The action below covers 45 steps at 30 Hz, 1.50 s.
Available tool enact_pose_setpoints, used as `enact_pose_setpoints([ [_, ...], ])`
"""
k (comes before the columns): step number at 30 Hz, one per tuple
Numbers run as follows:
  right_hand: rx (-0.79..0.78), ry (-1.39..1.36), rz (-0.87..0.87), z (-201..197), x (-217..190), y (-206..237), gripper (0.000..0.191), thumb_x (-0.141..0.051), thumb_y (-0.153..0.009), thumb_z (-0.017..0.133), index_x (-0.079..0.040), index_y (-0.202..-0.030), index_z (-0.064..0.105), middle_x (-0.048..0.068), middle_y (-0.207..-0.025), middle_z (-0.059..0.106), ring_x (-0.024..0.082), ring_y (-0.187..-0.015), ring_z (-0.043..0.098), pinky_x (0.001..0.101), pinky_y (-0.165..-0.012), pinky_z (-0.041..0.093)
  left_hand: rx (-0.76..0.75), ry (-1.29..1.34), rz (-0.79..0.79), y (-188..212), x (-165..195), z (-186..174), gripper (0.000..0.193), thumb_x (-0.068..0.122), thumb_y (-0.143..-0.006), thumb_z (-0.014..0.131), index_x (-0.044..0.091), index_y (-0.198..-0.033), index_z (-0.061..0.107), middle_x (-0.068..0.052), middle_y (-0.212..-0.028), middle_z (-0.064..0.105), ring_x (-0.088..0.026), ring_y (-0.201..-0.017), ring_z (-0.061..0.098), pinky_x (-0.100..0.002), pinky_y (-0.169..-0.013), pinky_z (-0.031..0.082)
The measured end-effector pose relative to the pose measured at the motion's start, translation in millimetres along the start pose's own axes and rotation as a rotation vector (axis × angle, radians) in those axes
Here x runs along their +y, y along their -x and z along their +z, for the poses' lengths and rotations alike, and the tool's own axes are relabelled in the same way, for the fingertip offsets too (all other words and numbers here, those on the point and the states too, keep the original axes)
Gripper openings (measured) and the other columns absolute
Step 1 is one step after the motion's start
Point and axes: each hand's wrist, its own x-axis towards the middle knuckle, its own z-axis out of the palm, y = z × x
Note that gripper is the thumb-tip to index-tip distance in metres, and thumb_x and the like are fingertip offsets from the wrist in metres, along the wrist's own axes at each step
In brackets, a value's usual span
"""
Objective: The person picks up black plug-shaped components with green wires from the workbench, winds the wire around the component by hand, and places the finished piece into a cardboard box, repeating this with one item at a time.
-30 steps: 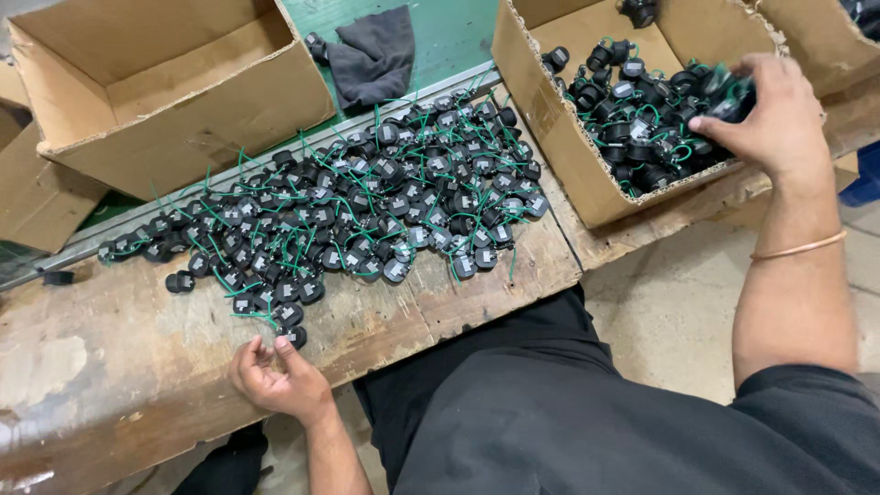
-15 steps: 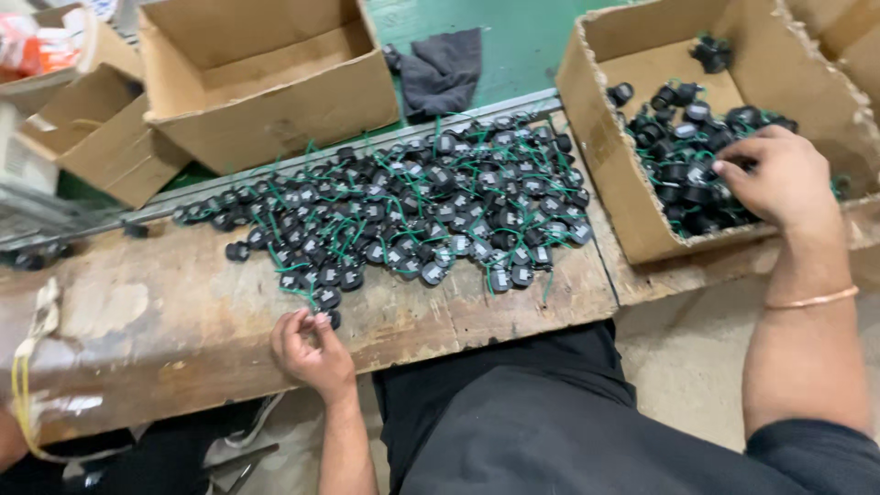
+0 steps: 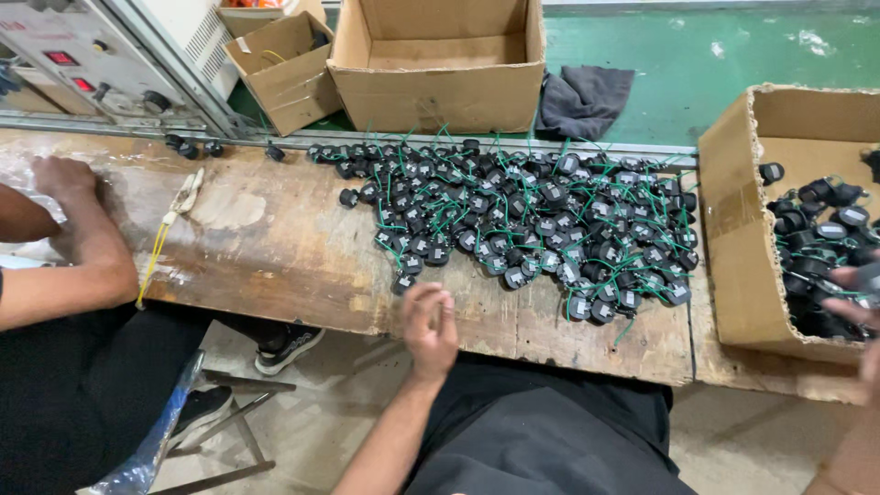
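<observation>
A wide heap of small black round parts (image 3: 541, 225) with thin green wires lies spread across the worn wooden tabletop (image 3: 275, 247), reaching from its middle to its right end. The left hand (image 3: 429, 325) rests at the near edge of the tabletop, just beside the nearest parts of the heap; its fingers are loosely curled and hold nothing that can be seen. The right hand (image 3: 857, 307) shows only partly at the right edge of the view, blurred, over the open cardboard box on the right (image 3: 733, 229); whether its grip is spread or pinching a part cannot be told. That box stands at the right end of the tabletop and holds more of the same black parts with green wires.

Behind the heap, past a metal rail, a larger open cardboard box (image 3: 438, 78) stands on the green floor, and no contents show in it. A smaller open carton (image 3: 284, 69) sits to its left, and a dark grey cloth (image 3: 582, 96) lies to its right. A grey control panel (image 3: 73, 60) with red displays and knobs stands at the far left. Another person's hand (image 3: 62, 174) rests on clear plastic film at the left end of the tabletop, near a pale yellow cord (image 3: 170, 229).
</observation>
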Motion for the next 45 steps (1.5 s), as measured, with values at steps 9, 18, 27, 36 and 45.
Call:
enact_pose_setpoints([
  [9,-0.678,-0.418,0.904,183.8,51.4,120.4,0.054,-0.017,-0.095,0.058,-0.009,-0.146,0.042,0.012,-0.109,0.068,0.022,-0.08,0.073,0.0331,-0.067,0.059,-0.592,0.517,-0.045,31.5,45.2,36.4,0.019,0.01,-0.101,0.07,0.005,-0.118,0.072,-0.011,-0.117,0.074,-0.028,-0.108,0.072,-0.038,-0.095,0.057],
  [18,-0.639,0.121,0.443,197.9,61.8,141.0,0.099,0.005,-0.076,0.074,-0.011,-0.156,0.019,0.015,-0.125,0.068,0.023,-0.11,0.069,0.0365,-0.094,0.054,-0.79,0.758,-0.359,52.6,19.3,29.5,0.011,0.0,-0.087,0.08,0.002,-0.097,0.075,-0.008,-0.113,0.076,-0.023,-0.11,0.071,-0.037,-0.099,0.056],
  [27,-0.749,0.314,0.072,193.0,57.3,144.3,0.085,-0.001,-0.074,0.077,-0.007,-0.149,0.039,0.022,-0.114,0.072,0.04,-0.104,0.072,0.0395,-0.081,0.059,-0.719,0.957,-0.692,64.4,26.2,40.4,0.024,-0.002,-0.081,0.084,0.007,-0.085,0.063,-0.004,-0.095,0.072,-0.016,-0.096,0.069,-0.034,-0.089,0.057],
  [36,-0.32,0.856,0.179,91.6,23.2,88.7,0.053,-0.006,-0.074,0.089,-0.01,-0.125,0.074,0.007,-0.105,0.08,0.016,-0.075,0.072,0.0296,-0.064,0.055,-0.438,0.286,-0.033,-7.5,12.7,-25.4,0.021,0.01,-0.081,0.084,0.006,-0.098,0.072,-0.008,-0.105,0.075,-0.023,-0.102,0.072,-0.037,-0.091,0.057],
  [45,0.101,1.059,0.069,32.8,14.4,38.5,0.044,-0.006,-0.082,0.083,-0.005,-0.123,0.067,0.013,-0.117,0.069,0.015,-0.083,0.07,0.0269,-0.07,0.058,0.16,-0.114,-0.202,-6.2,-53.0,-37.4,0.022,0.006,-0.094,0.074,0.005,-0.116,0.069,-0.009,-0.121,0.066,-0.02,-0.1,0.067,-0.032,-0.084,0.058],
])
